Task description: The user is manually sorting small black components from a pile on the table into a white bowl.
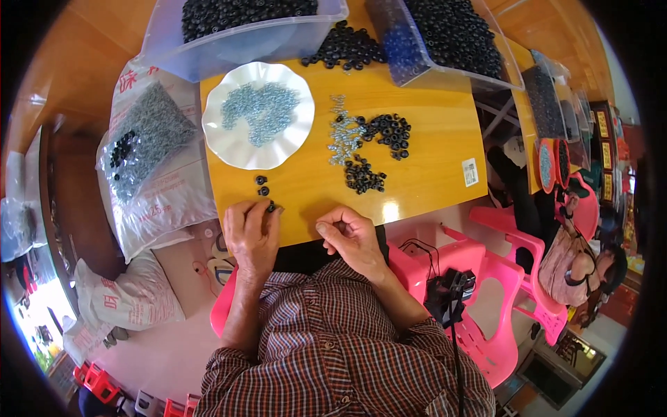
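Note:
My left hand (251, 235) rests at the table's near edge, fingers bent together, its fingertips on a small black ring-shaped piece (272, 206). Two more black pieces (261, 185) lie in line just beyond it. My right hand (352, 242) is curled near the same edge, thumb and forefinger closed; anything between them is too small to make out. Farther off, a white wavy-rimmed plate (297, 146) holds many tiny pale blue-silver pieces (260, 111). Right of the plate lie a patch of tiny clear pieces (342, 142) and two heaps of black ring-shaped pieces (365, 175).
Clear plastic bins (292, 31) of black pieces stand along the yellow table's (438, 139) far edge. A large white sack (156, 219) with a clear bag (156, 128) is at left. Pink chairs (490, 278) stand at right, where another person (566, 267) sits.

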`<move>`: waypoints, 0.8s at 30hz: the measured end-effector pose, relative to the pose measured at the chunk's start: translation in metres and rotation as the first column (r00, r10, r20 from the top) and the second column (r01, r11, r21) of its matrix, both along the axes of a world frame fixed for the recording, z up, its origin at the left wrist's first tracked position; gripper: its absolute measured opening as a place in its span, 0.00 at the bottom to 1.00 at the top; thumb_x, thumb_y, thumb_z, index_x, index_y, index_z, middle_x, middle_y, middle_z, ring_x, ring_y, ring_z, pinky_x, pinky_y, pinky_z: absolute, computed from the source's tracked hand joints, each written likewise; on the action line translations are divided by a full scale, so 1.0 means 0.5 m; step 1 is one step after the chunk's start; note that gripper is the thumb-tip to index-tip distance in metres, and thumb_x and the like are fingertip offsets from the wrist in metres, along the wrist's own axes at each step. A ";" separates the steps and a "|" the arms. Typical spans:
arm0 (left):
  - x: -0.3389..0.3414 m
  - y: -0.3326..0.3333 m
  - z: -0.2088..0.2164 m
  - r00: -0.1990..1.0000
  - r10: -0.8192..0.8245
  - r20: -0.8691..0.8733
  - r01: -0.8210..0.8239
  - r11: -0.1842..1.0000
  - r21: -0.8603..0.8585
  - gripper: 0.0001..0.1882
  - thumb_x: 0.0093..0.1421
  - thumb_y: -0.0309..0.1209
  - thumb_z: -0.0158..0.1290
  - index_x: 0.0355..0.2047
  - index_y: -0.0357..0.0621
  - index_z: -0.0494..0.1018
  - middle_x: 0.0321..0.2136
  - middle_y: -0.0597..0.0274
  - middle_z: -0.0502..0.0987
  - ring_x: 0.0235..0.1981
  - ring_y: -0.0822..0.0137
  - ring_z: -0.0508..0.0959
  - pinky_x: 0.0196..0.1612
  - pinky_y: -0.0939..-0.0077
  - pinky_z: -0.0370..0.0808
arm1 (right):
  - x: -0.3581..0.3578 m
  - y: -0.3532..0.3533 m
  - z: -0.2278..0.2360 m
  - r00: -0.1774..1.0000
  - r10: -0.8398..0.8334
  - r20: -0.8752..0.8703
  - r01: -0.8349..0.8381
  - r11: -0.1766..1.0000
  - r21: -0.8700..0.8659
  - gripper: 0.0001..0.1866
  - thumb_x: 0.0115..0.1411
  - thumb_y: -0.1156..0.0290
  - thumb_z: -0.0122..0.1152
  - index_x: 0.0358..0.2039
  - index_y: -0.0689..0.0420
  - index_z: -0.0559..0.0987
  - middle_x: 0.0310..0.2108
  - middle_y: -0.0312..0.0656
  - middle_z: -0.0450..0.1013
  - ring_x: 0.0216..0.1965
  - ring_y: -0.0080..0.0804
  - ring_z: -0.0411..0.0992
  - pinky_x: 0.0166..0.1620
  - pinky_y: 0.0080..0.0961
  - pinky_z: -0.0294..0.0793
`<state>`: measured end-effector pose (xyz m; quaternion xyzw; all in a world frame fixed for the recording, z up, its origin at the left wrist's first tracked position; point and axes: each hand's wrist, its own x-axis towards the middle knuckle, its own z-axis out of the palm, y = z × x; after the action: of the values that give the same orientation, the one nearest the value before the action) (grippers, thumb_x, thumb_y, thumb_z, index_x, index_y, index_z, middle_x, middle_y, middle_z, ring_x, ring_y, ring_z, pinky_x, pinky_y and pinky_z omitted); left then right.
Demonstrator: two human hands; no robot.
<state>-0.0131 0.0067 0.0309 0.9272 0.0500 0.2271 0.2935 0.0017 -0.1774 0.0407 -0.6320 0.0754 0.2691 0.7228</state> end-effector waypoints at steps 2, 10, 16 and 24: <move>-0.001 0.002 -0.005 1.000 0.009 0.002 -0.008 1.000 -0.008 0.13 0.44 0.22 0.63 0.32 0.40 0.77 0.30 0.58 0.71 0.32 0.59 0.73 0.33 0.69 0.71 | 0.000 0.000 -0.002 0.999 0.012 0.039 -0.012 1.000 -0.011 0.05 0.60 0.74 0.58 0.34 0.62 0.74 0.25 0.32 0.70 0.21 0.13 0.67 0.24 0.11 0.69; -0.001 0.002 -0.008 1.000 0.016 -0.016 -0.017 0.999 -0.029 0.13 0.46 0.22 0.63 0.35 0.38 0.77 0.32 0.56 0.71 0.33 0.60 0.73 0.34 0.71 0.72 | 0.020 -0.021 -0.009 0.982 -0.022 0.187 0.043 0.993 -0.109 0.05 0.59 0.75 0.58 0.33 0.62 0.74 0.24 0.32 0.70 0.22 0.14 0.67 0.24 0.11 0.68; -0.003 0.003 -0.010 1.000 0.006 -0.023 -0.007 0.999 -0.049 0.13 0.47 0.22 0.63 0.35 0.38 0.76 0.33 0.56 0.70 0.33 0.61 0.73 0.34 0.73 0.72 | 0.056 -0.069 -0.014 0.877 -0.132 0.463 0.280 0.922 -0.266 0.02 0.59 0.78 0.57 0.33 0.63 0.74 0.24 0.34 0.70 0.22 0.16 0.67 0.26 0.12 0.68; -0.007 0.003 -0.018 0.999 0.008 -0.034 -0.011 0.996 -0.085 0.13 0.47 0.21 0.62 0.35 0.37 0.76 0.33 0.57 0.69 0.33 0.64 0.73 0.33 0.75 0.73 | 0.134 -0.146 -0.031 0.671 -0.011 0.742 0.675 0.424 -0.604 0.12 0.52 0.80 0.58 0.39 0.57 0.75 0.33 0.44 0.70 0.33 0.44 0.71 0.35 0.35 0.72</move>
<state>-0.0167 0.0084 0.0220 0.9174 0.0689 0.2103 0.3307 0.0686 -0.2502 0.0254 -0.9160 0.0847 -0.2041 0.3348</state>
